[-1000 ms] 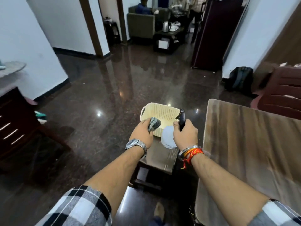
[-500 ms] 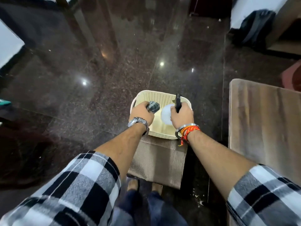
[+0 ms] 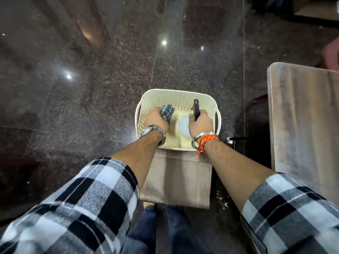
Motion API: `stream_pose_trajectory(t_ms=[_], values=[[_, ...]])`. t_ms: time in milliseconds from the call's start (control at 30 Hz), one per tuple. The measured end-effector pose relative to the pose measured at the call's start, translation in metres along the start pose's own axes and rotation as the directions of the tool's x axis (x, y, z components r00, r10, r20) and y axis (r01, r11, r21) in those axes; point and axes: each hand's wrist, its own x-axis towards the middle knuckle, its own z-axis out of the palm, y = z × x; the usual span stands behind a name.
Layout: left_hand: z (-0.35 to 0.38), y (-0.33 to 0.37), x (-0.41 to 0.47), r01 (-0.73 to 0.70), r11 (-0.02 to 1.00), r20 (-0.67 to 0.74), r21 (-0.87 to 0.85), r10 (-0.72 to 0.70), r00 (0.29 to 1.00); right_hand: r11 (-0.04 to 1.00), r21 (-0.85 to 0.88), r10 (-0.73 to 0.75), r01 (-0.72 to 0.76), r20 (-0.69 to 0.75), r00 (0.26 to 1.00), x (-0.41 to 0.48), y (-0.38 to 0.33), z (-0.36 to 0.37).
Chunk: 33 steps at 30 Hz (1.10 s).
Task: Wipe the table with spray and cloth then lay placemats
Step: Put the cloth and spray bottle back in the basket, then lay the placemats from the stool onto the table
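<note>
Deeper in the basket (image 3: 176, 91) now
Your left grip (image 3: 156, 120) clamps the checked cloth (image 3: 167, 111), right grip (image 3: 200, 124) the spray bottle (image 3: 196, 109).

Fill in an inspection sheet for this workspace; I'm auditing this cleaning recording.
Surface: wooden table at right, only partly in view.
Job's things: checked cloth and spray bottle both inside the cream basket; brown woven placemat under the basket.
Clutter: nothing seen.
Grippers: left hand grips the checked cloth; right hand grips the spray bottle near its black trigger head.
Cables: nothing seen.
Surroundings: dark polished stone floor with light reflections.
</note>
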Motion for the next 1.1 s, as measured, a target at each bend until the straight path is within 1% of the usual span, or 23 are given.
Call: stream_pose_trajectory(t_ms=[67, 133, 167, 200, 233, 300, 333, 367, 400, 433, 467, 500, 533, 567, 600, 633, 667, 733, 800, 867, 900, 1000, 1100], values=[[0.000, -0.004, -0.004, -0.042, 0.999, 0.010, -0.005, 0.042, 0.999, 1.000, -0.022, -0.002, 0.002, 0.011, 1.000, 0.000, 0.002, 0.003], [-0.004, -0.010, -0.014, -0.114, 0.993, -0.022, -0.011, 0.114, 0.993, 0.999, -0.031, -0.028, 0.028, 0.013, 1.000, -0.008, 0.004, 0.004], [-0.008, -0.013, -0.020, -0.156, 0.988, -0.055, -0.015, 0.155, 0.986, 0.998, -0.031, -0.055, 0.055, -0.029, 0.998, -0.015, 0.005, 0.002], [-0.014, -0.017, -0.028, -0.209, 0.978, -0.108, 0.000, 0.208, 0.972, 0.995, -0.024, -0.101, 0.099, -0.109, 0.989, -0.024, 0.006, 0.000], [-0.019, -0.022, -0.038, -0.260, 0.964, -0.181, 0.048, 0.265, 0.947, 0.988, -0.006, -0.152, 0.154, -0.215, 0.965, -0.034, 0.008, -0.005], [-0.029, -0.043, -0.058, -0.309, 0.942, -0.342, 0.133, 0.336, 0.877, 0.968, 0.051, -0.201, 0.246, -0.427, 0.881, -0.059, 0.020, -0.012], [-0.029, -0.058, -0.069, -0.300, 0.945, -0.403, 0.129, 0.327, 0.855, 0.960, 0.079, -0.193, 0.267, -0.503, 0.842, -0.071, 0.033, -0.011], [-0.028, -0.075, -0.082, -0.274, 0.956, -0.441, 0.103, 0.291, 0.849, 0.961, 0.107, -0.159, 0.255, -0.544, 0.824, -0.084, 0.052, -0.006], [-0.021, -0.095, -0.095, -0.216, 0.974, -0.450, 0.064, 0.222, 0.865, 0.973, 0.122, -0.099, 0.195, -0.543, 0.834, -0.095, 0.076, 0.002], [-0.013, -0.113, -0.108, -0.122, 0.992, -0.428, 0.016, 0.118, 0.896, 0.992, 0.112, -0.001, 0.063, -0.483, 0.875, -0.104, 0.102, 0.012], [-0.004, -0.132, -0.119, 0.007, 1.000, -0.364, -0.014, -0.012, 0.931, 0.991, 0.055, 0.134, -0.122, -0.370, 0.919, -0.112, 0.126, 0.021], [0.007, -0.149, -0.127, 0.161, 0.987, -0.255, 0.006, -0.154, 0.955, 0.949, -0.048, 0.293, -0.312, -0.241, 0.925, -0.120, 0.148, 0.029], [0.018, -0.165, -0.135, 0.303, 0.949, -0.117, 0.083, -0.293, 0.949, 0.874, -0.166, 0.437, -0.457, -0.141, 0.888, -0.129, 0.167, 0.035], [0.027, -0.178, -0.142, 0.390, 0.904, 0.020, 0.178, -0.399, 0.917, 0.807, -0.256, 0.531, -0.532, -0.077, 0.844, -0.137, 0.182, 0.039], [0.035, -0.189, -0.149, 0.421, 0.874, 0.133, 0.243, -0.460, 0.878, 0.774, -0.298, 0.578, -0.559, -0.028, 0.815, -0.144, 0.193, 0.042], [0.041, -0.197, -0.153, 0.423, 0.868, 0.209, 0.261, -0.479, 0.853, 0.770, -0.294, 0.596, -0.566, 0.015, 0.803, -0.149, 0.199, 0.044], [0.046, -0.201, -0.156, 0.419, 0.875, 0.246, 0.242, -0.473, 0.846, 0.776, -0.275, 0.601, -0.568, 0.048, 0.798, -0.152, 0.201, 0.045], [0.049, -0.205, -0.157, 0.391, 0.896, 0.237, 0.212, -0.436, 0.868, 0.790, -0.229, 0.592, -0.568, 0.046, 0.805, -0.157, 0.204, 0.049], [0.045, -0.204, -0.155, 0.337, 0.909, 0.194, 0.245, -0.386, 0.902, 0.798, -0.186, 0.581, -0.574, -0.017, 0.814, -0.158, 0.203, 0.050], [0.039, -0.201, -0.154, 0.254, 0.924, 0.149, 0.286, -0.304, 0.941, 0.805, -0.145, 0.567, -0.575, -0.095, 0.818, -0.160, 0.199, 0.048], [0.035, -0.200, -0.155, 0.219, 0.940, 0.120, 0.262, -0.256, 0.959, 0.817, -0.112, 0.553, -0.566, -0.127, 0.823, -0.163, 0.197, 0.047], [0.020, -0.192, -0.163, 0.121, 0.988, 0.015, 0.093, -0.123, 0.992, 0.871, -0.011, 0.479, -0.491, -0.200, 0.855, -0.172, 0.186, 0.042], [-0.003, -0.188, -0.181, -0.025, 0.999, -0.140, -0.045, 0.018, 0.990, 0.939, 0.047, 0.339, -0.339, -0.274, 0.900, -0.193, 0.180, 0.033]])
